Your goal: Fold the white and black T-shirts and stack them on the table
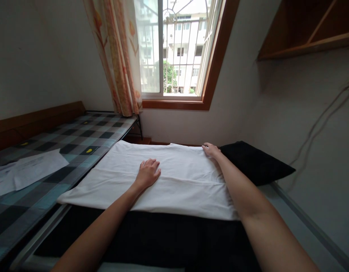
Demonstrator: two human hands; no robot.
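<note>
A white cloth [180, 196], perhaps a garment, lies spread flat with light creases across it. Near its middle, my left hand [148, 173] rests palm down with the fingers slightly apart. My right hand [211, 150] lies on the cloth's far right edge, fingers stretched out, close to a black piece [256, 162] that sticks out on the right and looks like a pillow or folded cloth. Under the white cloth, black fabric [169, 238] shows along the near side. Neither hand appears to hold anything.
On the left stands a bed with a checkered mattress [103, 135], papers [40, 170] lying on it. A curtain [120, 56] hangs beside the barred window [180, 56]. A wooden shelf [307, 49] juts from the right wall, with a cable [316, 130] below it.
</note>
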